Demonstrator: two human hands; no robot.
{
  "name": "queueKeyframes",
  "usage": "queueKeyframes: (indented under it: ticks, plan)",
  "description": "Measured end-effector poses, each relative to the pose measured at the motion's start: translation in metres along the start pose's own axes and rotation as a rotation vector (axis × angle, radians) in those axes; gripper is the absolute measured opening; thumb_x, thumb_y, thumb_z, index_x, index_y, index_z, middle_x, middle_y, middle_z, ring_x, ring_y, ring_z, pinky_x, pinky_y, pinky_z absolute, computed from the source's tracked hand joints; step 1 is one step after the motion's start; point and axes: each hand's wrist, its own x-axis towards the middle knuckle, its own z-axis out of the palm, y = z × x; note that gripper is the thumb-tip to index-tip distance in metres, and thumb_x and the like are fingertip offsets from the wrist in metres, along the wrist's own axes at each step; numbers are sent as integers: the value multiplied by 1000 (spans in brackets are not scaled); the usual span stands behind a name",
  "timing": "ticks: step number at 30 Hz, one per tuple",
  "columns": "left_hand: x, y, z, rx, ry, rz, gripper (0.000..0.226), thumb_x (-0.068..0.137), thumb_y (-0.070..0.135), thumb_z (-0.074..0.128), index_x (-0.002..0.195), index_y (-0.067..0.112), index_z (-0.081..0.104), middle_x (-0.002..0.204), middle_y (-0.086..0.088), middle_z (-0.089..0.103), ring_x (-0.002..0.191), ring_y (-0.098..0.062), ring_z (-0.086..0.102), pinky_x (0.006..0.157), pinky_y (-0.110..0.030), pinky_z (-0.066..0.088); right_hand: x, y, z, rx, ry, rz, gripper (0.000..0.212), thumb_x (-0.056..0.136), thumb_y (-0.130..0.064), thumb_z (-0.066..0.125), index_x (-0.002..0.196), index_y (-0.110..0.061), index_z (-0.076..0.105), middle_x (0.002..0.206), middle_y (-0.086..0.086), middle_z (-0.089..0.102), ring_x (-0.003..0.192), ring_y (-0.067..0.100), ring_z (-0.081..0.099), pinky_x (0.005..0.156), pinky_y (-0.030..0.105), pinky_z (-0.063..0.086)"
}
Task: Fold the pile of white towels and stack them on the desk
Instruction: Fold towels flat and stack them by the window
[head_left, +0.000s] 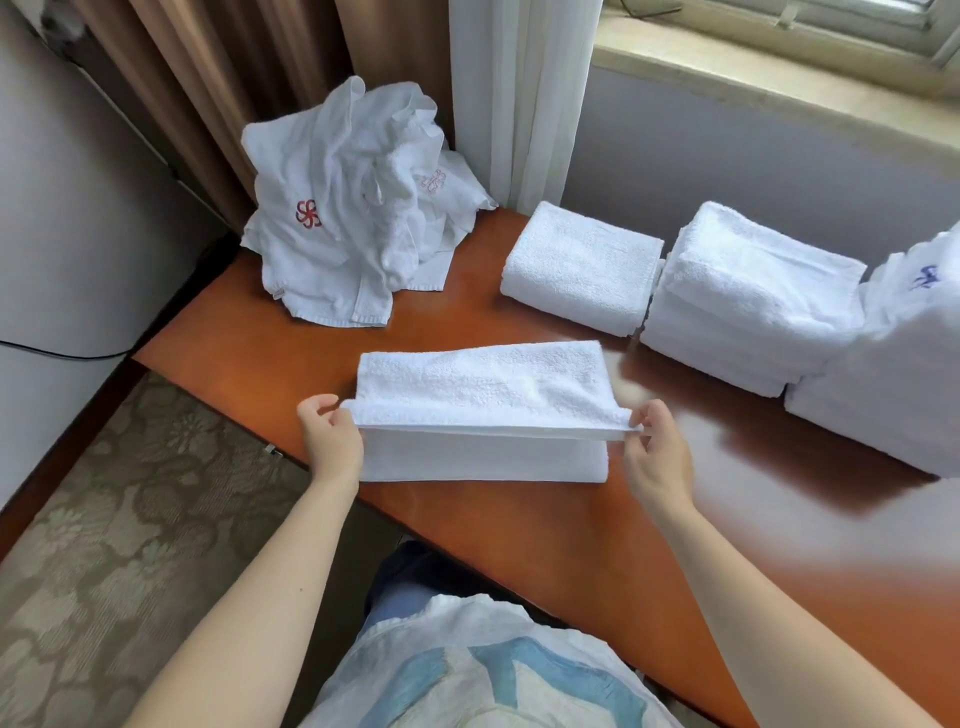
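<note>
Towel being folded (483, 395) lies on the counter (519, 530) near its front edge, straight ahead of me in the head view, running left to right and doubled over. Its lower layer rests flat on the wood. The near edge of the upper layer is lifted a little off it and stretched taut between both hands. My left grip (332, 431) is clamped on the left corner of that raised edge, thumb on top and fingers curled beneath. My right grip (657, 452) pinches the right corner between thumb and forefinger, the other fingers loosely bent below. Both forearms reach in from the bottom of the view. At the far left corner of the counter sits the pile of unfolded towels (353, 208), crumpled and heaped up, one showing a red emblem (308, 214). Along the far side to the right a single folded towel (582, 265) lies flat, and just beside it stands a stack of folded towels (748, 296); I cannot tell whether the two touch. A further white stack (893, 374) at the right edge of the view carries a blue mark (927, 278) and is cut off by the frame. Behind the pile hang a brown curtain (208, 78) and a white sheer curtain (519, 93), with a window sill (779, 67) above the stacks. Patterned carpet (130, 519) lies below the counter on the left.
</note>
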Motion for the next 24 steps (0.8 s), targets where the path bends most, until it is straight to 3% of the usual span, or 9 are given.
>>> queueKeyframes:
  ticks: [3,7,12,15,18,22,24]
  plan:
    - [7,17,4,-101,2,1,20,101,11,40,109,27,49,103,2,58,84,-14,59,64,-25,48,-3,-1,-1,5,-91,21,37,88,-6,34,87,-42,43,81,-6,69,57,-1,67,55,33,48]
    - [15,32,2,-197,-21,-17,30,101,9,41,91,29,61,109,6,59,96,-12,59,69,-23,52,0,-10,-4,196,-172,52,41,89,-6,35,87,-37,62,72,1,69,64,20,73,68,46,58]
    - [31,56,0,-370,-92,-8,18,103,11,45,101,20,60,112,-5,62,100,-16,65,76,-24,58,16,-47,-15,406,-134,24,25,76,-29,48,82,-22,70,83,-2,72,83,19,72,73,43,61]
    - [48,77,0,-416,-165,-7,19,101,21,55,118,13,58,115,-7,63,103,-17,66,77,-25,59,33,-75,-21,516,-144,-2,25,78,-38,58,80,-17,72,72,-11,66,71,6,65,72,33,61]
    - [65,100,2,-482,-234,-73,24,100,18,58,122,9,56,117,-12,62,106,-22,65,80,-30,58,55,-103,-20,573,-124,-9,20,93,-31,62,81,-17,70,77,-9,67,78,8,66,63,17,54]
    - [84,124,6,-653,-258,-188,7,99,9,58,105,14,57,107,-12,63,105,-28,66,91,-40,56,82,-134,-13,643,-115,39,9,89,-17,63,84,-18,70,92,5,65,91,17,62,90,37,57]
    - [93,131,8,-693,-238,-235,8,97,6,61,98,14,58,100,-11,64,96,-27,68,92,-41,57,92,-146,-9,645,-101,57,14,86,-14,61,84,-24,71,93,1,66,90,14,61,88,35,56]
